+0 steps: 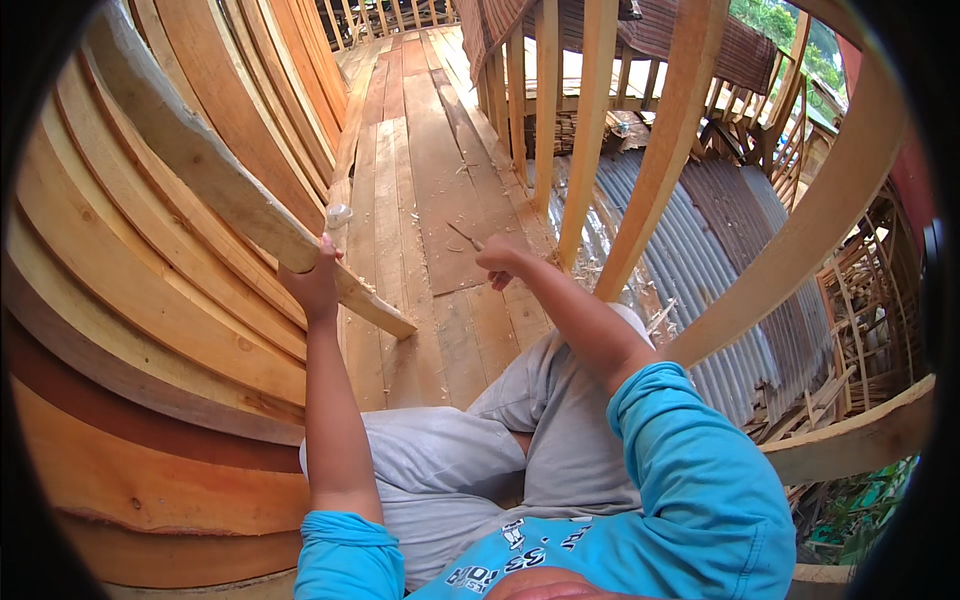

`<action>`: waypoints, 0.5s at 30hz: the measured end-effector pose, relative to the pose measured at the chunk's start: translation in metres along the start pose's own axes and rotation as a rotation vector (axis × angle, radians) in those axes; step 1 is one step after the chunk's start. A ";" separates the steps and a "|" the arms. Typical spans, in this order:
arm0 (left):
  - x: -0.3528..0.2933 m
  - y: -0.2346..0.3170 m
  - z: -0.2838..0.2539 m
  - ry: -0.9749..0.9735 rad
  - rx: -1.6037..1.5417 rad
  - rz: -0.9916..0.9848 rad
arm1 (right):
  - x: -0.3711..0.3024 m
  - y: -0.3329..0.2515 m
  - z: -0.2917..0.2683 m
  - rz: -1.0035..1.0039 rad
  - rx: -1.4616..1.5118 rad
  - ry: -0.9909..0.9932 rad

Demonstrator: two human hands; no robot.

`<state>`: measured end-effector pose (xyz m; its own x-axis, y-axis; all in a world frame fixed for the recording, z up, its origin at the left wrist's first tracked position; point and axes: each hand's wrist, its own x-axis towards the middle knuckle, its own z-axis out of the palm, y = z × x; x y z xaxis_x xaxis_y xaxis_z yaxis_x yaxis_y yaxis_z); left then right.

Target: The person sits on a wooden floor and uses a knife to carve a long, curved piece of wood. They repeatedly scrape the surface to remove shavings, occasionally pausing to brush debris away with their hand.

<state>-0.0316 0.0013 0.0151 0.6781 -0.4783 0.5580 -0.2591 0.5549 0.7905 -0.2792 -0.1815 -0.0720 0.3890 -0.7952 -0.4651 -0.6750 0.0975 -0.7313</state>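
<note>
My left hand (314,286) is wrapped round a long wooden plank (215,165), near its lower end. The plank slants from the upper left down to the floor in front of my legs, and its upper edge is pale and rough. My right hand (503,262) is closed on a thin, dark, pointed tool (464,237), held above the floorboards and apart from the plank. The tool's handle is hidden in my fist, and its tip points away to the left. Near my left hand, a small clear cup-like object (339,215) is by the wall.
A wall of upright boards (150,270) curves along my left. Wood shavings are scattered over the plank floor (400,200). Wooden railing posts (655,150) stand on my right, with corrugated metal sheets (700,270) beyond and below. My bent legs (420,450) are close in front.
</note>
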 end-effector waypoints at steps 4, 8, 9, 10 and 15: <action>-0.010 0.011 0.022 -0.078 0.106 -0.031 | -0.028 0.023 0.044 0.041 0.020 0.158; -0.002 -0.003 0.031 -0.108 0.142 -0.042 | -0.027 0.061 0.057 -0.030 -0.146 0.203; -0.004 -0.013 0.038 -0.116 0.127 -0.052 | -0.020 0.076 0.052 -0.060 -0.171 0.187; -0.004 -0.013 0.040 -0.117 0.153 -0.056 | -0.015 0.082 0.049 -0.142 -0.250 0.247; 0.015 -0.015 0.015 -0.110 0.133 -0.220 | -0.021 0.056 0.059 -0.117 0.077 0.267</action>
<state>-0.0278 -0.0250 0.0156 0.6510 -0.6526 0.3876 -0.2066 0.3390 0.9178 -0.2884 -0.1240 -0.1323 0.2756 -0.9320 -0.2354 -0.5821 0.0331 -0.8125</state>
